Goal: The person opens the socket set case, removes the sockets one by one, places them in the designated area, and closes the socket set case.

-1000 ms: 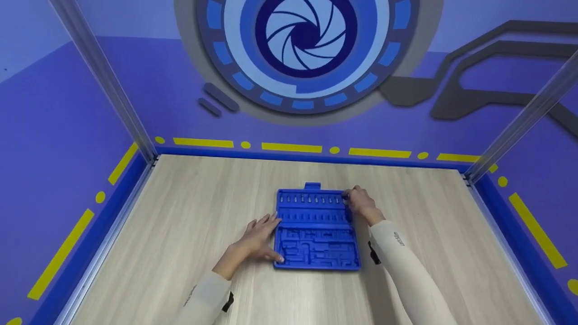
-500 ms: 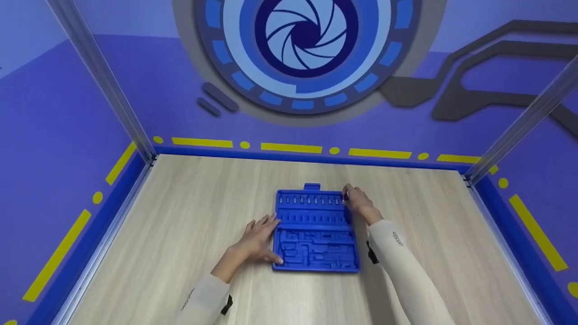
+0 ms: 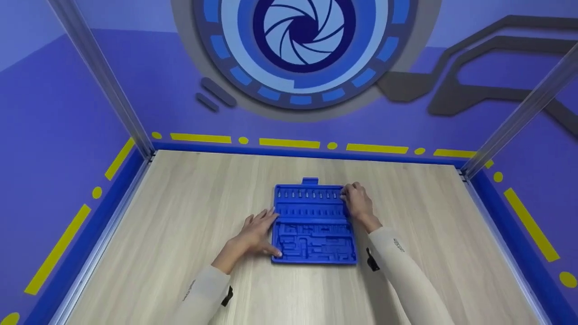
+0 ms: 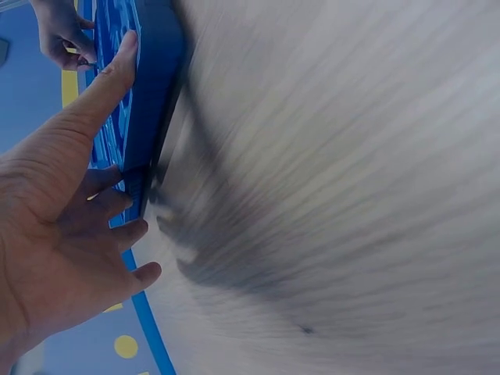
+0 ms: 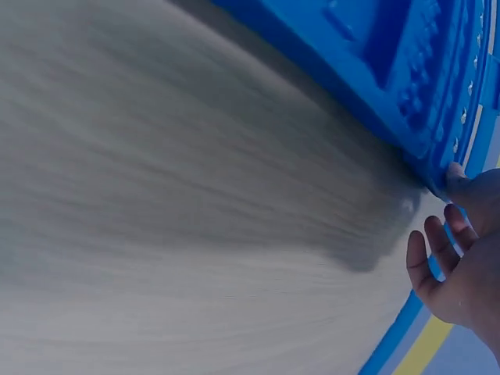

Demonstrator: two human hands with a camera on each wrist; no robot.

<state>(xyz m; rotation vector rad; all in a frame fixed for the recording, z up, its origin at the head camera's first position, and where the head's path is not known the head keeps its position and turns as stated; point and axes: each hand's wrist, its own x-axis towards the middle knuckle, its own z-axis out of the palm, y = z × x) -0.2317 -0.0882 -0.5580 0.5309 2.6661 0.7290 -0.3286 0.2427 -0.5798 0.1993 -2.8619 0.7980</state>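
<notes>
An opened blue plastic tool case point(image 3: 311, 221) lies flat on the table, its lid folded back. A row of small silver bits point(image 3: 307, 194) stands in the slots along its far part. My left hand point(image 3: 254, 234) rests along the case's left side, thumb on the near left corner, fingers spread and fairly straight. At the far right corner is my right hand point(image 3: 358, 201), its fingertips on the case at the right end of the bit row. In the right wrist view its thumb touches the rim and other fingers curl loosely outside; anything between the fingertips is hidden.
A second row of slots point(image 3: 311, 212) and a moulded tray with recesses point(image 3: 311, 243) fill the rest of the case. A latch tab point(image 3: 310, 180) sticks out at the far edge. Blue printed walls point(image 3: 289, 126) and metal posts point(image 3: 104, 81) bound the wooden table point(image 3: 189, 194).
My right hand has stayed at the case's far right corner; its fingers have shifted slightly and the dark gap by the fingertips is now covered. The left hand keeps its place on the side.
</notes>
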